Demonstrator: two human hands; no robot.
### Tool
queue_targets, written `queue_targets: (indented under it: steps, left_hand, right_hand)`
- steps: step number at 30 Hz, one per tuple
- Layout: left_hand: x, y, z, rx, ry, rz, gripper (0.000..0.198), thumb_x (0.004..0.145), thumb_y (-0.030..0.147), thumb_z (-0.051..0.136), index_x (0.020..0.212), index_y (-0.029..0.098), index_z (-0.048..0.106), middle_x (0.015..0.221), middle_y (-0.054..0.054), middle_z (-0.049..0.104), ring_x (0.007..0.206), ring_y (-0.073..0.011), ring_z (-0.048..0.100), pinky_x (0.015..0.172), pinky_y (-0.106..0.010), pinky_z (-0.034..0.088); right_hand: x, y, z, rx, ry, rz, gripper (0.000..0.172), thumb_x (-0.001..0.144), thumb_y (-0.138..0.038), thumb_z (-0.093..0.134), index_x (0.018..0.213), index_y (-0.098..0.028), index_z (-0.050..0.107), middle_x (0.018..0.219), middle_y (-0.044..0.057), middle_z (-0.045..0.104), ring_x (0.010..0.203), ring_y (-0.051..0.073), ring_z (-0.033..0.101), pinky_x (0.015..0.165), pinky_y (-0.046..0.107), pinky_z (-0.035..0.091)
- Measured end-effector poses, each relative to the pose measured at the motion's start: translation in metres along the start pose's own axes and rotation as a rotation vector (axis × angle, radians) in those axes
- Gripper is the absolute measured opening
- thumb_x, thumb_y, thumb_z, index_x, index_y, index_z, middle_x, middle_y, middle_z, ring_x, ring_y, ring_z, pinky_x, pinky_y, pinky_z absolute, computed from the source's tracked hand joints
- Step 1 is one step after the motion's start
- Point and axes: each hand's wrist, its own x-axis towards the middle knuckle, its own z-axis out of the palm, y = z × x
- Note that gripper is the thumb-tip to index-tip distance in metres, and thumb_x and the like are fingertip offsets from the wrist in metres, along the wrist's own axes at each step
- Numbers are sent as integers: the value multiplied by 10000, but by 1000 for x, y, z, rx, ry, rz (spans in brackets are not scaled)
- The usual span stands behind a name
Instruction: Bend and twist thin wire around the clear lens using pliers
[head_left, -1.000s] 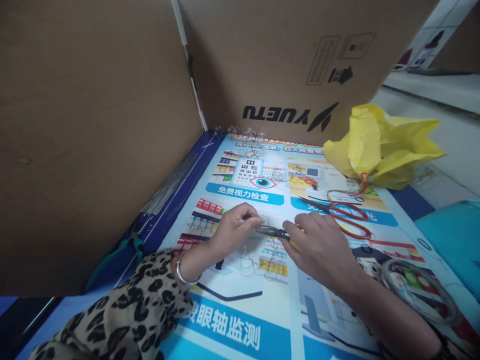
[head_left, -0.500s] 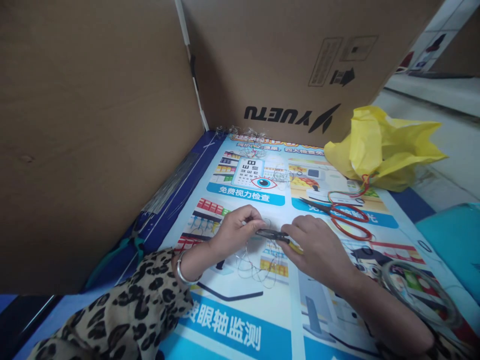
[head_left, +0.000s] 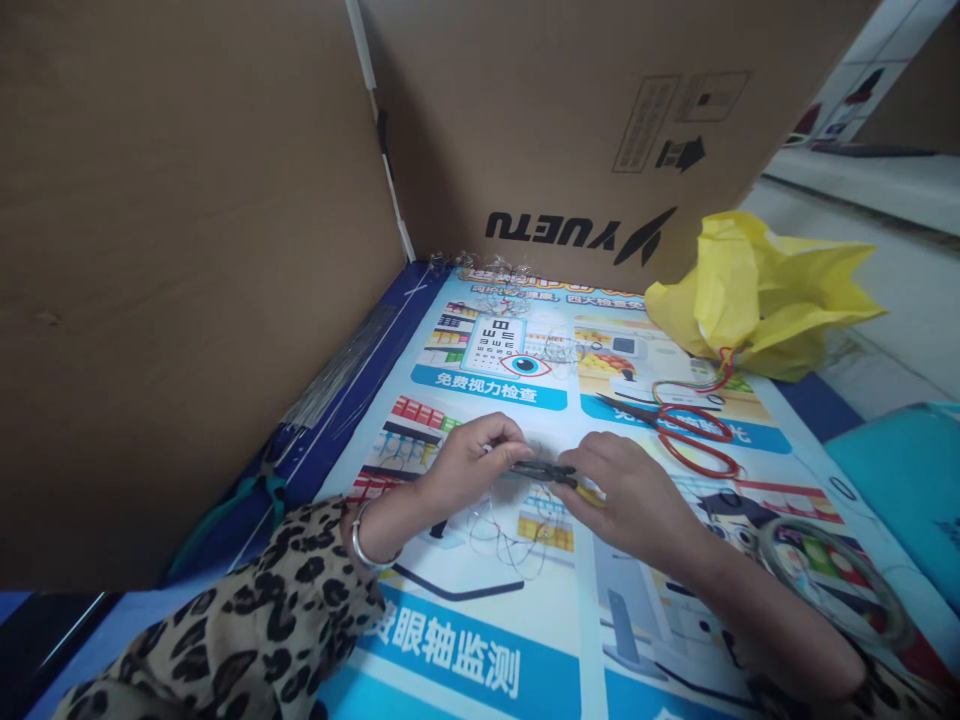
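My right hand (head_left: 622,495) is closed round a pair of pliers (head_left: 544,470) with dark jaws and yellow handles, the jaws pointing left. At their tip, the thumb and fingers of my left hand (head_left: 480,455) are pinched together on thin wire. Loops of this thin wire (head_left: 517,535) hang or lie just below the pliers, over the printed sheet. Exactly where the jaws meet the wire is too fine to make out. Red-handled scissors (head_left: 694,440) lie beyond my right hand, blades toward the left.
Cardboard walls (head_left: 525,120) enclose the left and back. A yellow bag (head_left: 750,290) stands at back right, near a coil of clear line (head_left: 832,580). Teal-handled pliers (head_left: 232,515) and a bundle of thin wires (head_left: 330,375) lie left. Wire pieces (head_left: 562,345) lie on the sheet.
Both hands keep their hold and have barely moved. The pliers' jaws look slightly turned, and the wire loops below have shifted a little. The whole view has moved slightly.
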Motion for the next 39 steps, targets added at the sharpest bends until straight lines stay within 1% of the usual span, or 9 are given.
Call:
queue_targets:
  steps: [4,8,16,21,27,30,33,36,39]
  left_hand:
    - [-1,-1,-1,-21,-31,2,120,782,230,579,701,143,561,671,16,549,655,-97,490,637,-208,393]
    - [0,-1,-1,-65,-47,-16,133,771,241,590,693,142,549,660,21,530,640,-93,470,633,-209,383]
    - [1,-1,-2,-148,-73,-47,142,767,253,586,690,142,542,641,28,492,611,-85,434,614,-210,367]
    - [1,-5,-3,-119,-88,-70,133,806,265,545,743,148,548,704,17,516,674,-93,465,662,-216,378]
    - [-2,-8,-8,-125,-171,-124,168,833,289,510,908,151,569,865,-26,577,818,-129,521,750,-252,403]
    - [-5,-8,-9,-89,-223,-166,188,827,301,515,891,139,586,827,-29,593,784,-132,532,732,-257,408]
    - [-6,-8,-10,-52,-232,-203,207,822,320,519,854,134,604,773,-22,602,733,-125,534,703,-251,411]
    - [-6,-10,-11,-81,-235,-216,236,832,340,508,866,135,619,796,-33,624,758,-130,553,719,-257,427]
    - [-6,-11,-13,-114,-267,-210,253,843,345,496,880,133,627,853,-55,649,809,-144,576,759,-280,443]
  right_hand:
    - [0,3,2,118,-45,2,226,818,-372,516,920,-190,603,826,56,580,801,193,518,722,317,384]
    - [1,4,2,175,-75,26,225,818,-369,511,922,-191,601,816,50,589,788,185,532,704,305,401]
    - [0,2,2,135,-136,97,220,836,-381,475,923,-241,620,777,19,612,721,153,569,625,250,405]
    - [1,-1,0,101,-160,145,250,847,-398,443,906,-240,627,787,22,621,742,159,584,637,253,407]
    - [1,0,-2,148,-161,229,262,839,-426,445,889,-249,633,761,3,610,691,144,572,622,252,401]
    - [0,2,-1,159,-165,243,270,838,-431,444,884,-248,636,752,1,606,693,143,571,623,253,401]
    - [0,1,1,154,-154,233,270,838,-429,444,892,-250,639,760,1,609,698,142,573,627,252,402]
    - [0,1,1,149,-140,222,274,835,-429,449,894,-246,644,752,4,612,685,138,573,616,247,400]
    - [1,1,0,149,-125,218,266,833,-419,454,866,-237,645,743,8,614,680,139,573,601,243,399]
